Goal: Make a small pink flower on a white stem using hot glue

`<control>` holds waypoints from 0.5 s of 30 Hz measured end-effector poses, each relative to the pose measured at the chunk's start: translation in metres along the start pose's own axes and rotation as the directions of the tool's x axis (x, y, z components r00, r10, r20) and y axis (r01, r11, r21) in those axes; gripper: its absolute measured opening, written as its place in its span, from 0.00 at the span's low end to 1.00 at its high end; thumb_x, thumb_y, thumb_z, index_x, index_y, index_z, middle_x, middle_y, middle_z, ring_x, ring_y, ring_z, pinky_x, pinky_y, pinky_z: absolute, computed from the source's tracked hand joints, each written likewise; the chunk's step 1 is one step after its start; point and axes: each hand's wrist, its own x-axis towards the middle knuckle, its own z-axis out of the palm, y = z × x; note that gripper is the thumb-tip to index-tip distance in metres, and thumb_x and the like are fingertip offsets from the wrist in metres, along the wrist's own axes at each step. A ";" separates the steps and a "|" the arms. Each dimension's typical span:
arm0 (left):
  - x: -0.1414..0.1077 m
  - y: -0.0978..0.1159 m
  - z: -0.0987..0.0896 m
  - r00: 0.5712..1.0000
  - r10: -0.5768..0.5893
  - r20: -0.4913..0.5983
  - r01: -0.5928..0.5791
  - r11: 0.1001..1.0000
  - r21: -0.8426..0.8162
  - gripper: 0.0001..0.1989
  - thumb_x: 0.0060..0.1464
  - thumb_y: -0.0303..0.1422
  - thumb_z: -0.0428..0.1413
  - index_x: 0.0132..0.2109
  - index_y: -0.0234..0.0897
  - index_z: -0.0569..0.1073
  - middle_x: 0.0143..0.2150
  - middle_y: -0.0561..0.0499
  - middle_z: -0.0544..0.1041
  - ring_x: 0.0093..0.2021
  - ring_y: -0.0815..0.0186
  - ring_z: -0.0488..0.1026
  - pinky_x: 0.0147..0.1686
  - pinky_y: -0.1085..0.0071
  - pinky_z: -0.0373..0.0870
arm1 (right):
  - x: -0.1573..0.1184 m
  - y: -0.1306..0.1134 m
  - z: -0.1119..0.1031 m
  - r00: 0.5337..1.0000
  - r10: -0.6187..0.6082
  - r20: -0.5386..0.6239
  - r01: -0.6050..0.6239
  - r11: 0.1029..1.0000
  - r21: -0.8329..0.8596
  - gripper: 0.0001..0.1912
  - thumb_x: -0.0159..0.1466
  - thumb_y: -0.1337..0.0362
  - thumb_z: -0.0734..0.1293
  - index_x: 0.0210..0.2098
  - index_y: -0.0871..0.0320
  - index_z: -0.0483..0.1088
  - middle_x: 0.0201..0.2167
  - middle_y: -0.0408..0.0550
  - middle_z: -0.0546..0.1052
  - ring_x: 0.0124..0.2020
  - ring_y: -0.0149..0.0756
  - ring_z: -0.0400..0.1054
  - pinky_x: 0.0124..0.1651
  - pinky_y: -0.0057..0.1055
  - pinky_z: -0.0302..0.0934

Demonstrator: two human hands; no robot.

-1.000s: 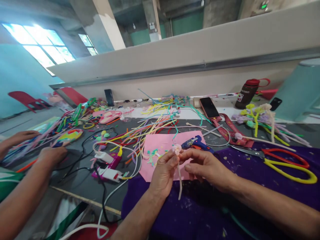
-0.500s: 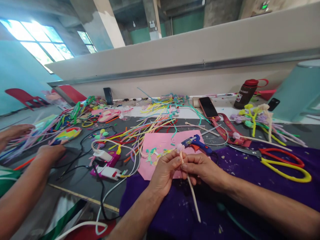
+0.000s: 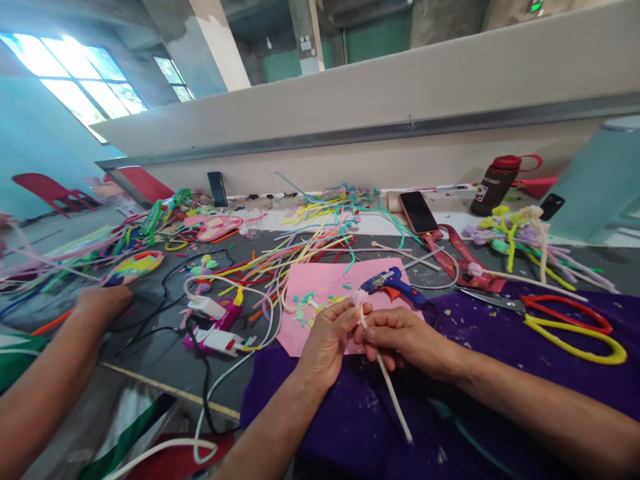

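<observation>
Between both hands is a cream pipe cleaner [image 3: 393,397], with a small pale pink tuft [image 3: 358,298] at its top end. My left hand [image 3: 333,337] is closed, thumb and fingers pinching it just under the tuft. My right hand [image 3: 395,337] is closed round the stem a little lower, and the free end slants down to the right. Just beyond the fingers, a blue hot glue gun [image 3: 395,283] lies on a pink sheet [image 3: 300,343] strewn with small green and yellow clippings. Fingertips partly hide the point of grip.
Scissors with red and yellow handles [image 3: 570,323] lie right on purple cloth [image 3: 470,380]. Behind are a phone [image 3: 419,213], a dark bottle [image 3: 493,187] and finished pipe-cleaner pieces [image 3: 510,243]. A power strip [image 3: 215,333] with cables sits left, near a co-worker's hand [image 3: 107,303].
My hands stay almost in place on the pipe cleaner; its lower end has swung slightly right. The co-worker's farther hand has moved up and left, drawing pale strands along.
</observation>
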 end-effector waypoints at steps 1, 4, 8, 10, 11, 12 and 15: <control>0.000 0.000 0.000 1.000 -0.002 -0.022 0.002 1.000 0.009 0.13 0.47 0.37 0.59 0.37 0.29 0.76 0.16 0.55 0.67 0.16 0.74 0.65 0.18 0.78 0.59 | 0.000 0.000 0.000 1.000 0.002 0.002 -0.002 1.000 -0.012 0.14 0.59 0.56 0.64 0.31 0.62 0.69 0.21 0.41 0.71 0.13 0.19 0.58 0.15 0.18 0.47; 0.001 0.000 0.000 0.997 -0.012 -0.082 0.015 0.999 0.037 0.10 0.48 0.34 0.59 0.33 0.29 0.77 0.15 0.55 0.66 0.16 0.75 0.63 0.18 0.79 0.60 | 0.000 0.002 0.000 1.000 0.005 0.001 -0.005 0.999 -0.036 0.13 0.60 0.57 0.63 0.31 0.63 0.69 0.19 0.40 0.70 0.13 0.19 0.58 0.16 0.18 0.48; 0.001 0.001 0.001 0.995 -0.013 -0.099 0.019 0.998 0.059 0.09 0.47 0.33 0.59 0.32 0.30 0.76 0.15 0.55 0.67 0.16 0.75 0.63 0.18 0.79 0.60 | 0.001 0.003 -0.001 1.000 0.018 0.001 -0.018 0.999 -0.045 0.13 0.59 0.56 0.63 0.32 0.62 0.69 0.19 0.40 0.70 0.13 0.20 0.58 0.16 0.19 0.49; 0.001 0.002 0.002 0.995 -0.011 -0.095 0.017 0.998 0.062 0.08 0.46 0.33 0.60 0.32 0.30 0.76 0.15 0.55 0.67 0.17 0.75 0.63 0.19 0.79 0.60 | 0.002 0.003 -0.001 1.000 0.023 0.000 -0.023 0.998 -0.052 0.14 0.59 0.56 0.63 0.31 0.62 0.68 0.20 0.40 0.71 0.13 0.20 0.58 0.16 0.19 0.49; 0.001 0.002 0.002 0.996 -0.010 -0.094 0.016 0.998 0.063 0.08 0.46 0.33 0.60 0.31 0.30 0.76 0.15 0.55 0.67 0.17 0.75 0.63 0.19 0.79 0.60 | 0.002 0.003 -0.001 1.000 0.025 -0.002 -0.025 0.998 -0.056 0.14 0.59 0.55 0.63 0.31 0.62 0.68 0.20 0.40 0.71 0.13 0.20 0.58 0.16 0.19 0.48; 0.000 0.002 0.002 0.996 -0.010 -0.092 0.016 0.998 0.065 0.08 0.46 0.33 0.60 0.31 0.30 0.76 0.15 0.55 0.67 0.16 0.75 0.63 0.18 0.79 0.60 | 0.002 0.003 -0.001 1.000 0.025 -0.002 -0.025 0.998 -0.057 0.14 0.59 0.55 0.63 0.31 0.62 0.68 0.20 0.40 0.71 0.13 0.20 0.58 0.16 0.19 0.48; 0.000 0.001 0.003 0.996 -0.007 -0.086 0.014 0.997 0.081 0.08 0.46 0.33 0.60 0.29 0.31 0.75 0.14 0.56 0.66 0.15 0.75 0.63 0.17 0.79 0.59 | 0.002 0.004 0.000 1.000 0.020 -0.001 -0.020 0.998 -0.057 0.13 0.60 0.56 0.63 0.31 0.62 0.68 0.20 0.40 0.70 0.13 0.20 0.58 0.16 0.19 0.48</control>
